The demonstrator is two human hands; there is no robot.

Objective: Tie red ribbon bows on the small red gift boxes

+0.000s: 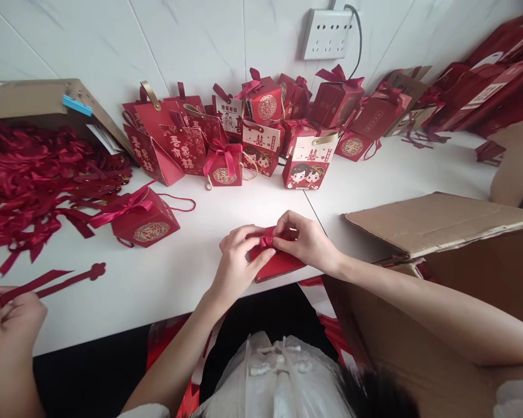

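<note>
A small red gift box lies near the front edge of the white table, in front of me. On its upper side is a dark red ribbon bow. My left hand pinches the bow's left side, thumb and fingertips closed on it. From the right, my right hand grips the other side of the ribbon with bent fingers. Both hands rest close against the box and partly cover it. The ribbon's ends are hidden behind the fingers.
Several red gift boxes stand along the tiled wall. A bow-topped box sits to the left, near a heap of red ribbons. A co-worker's hand holds a ribbon at lower left. An open cardboard box flanks my right arm.
</note>
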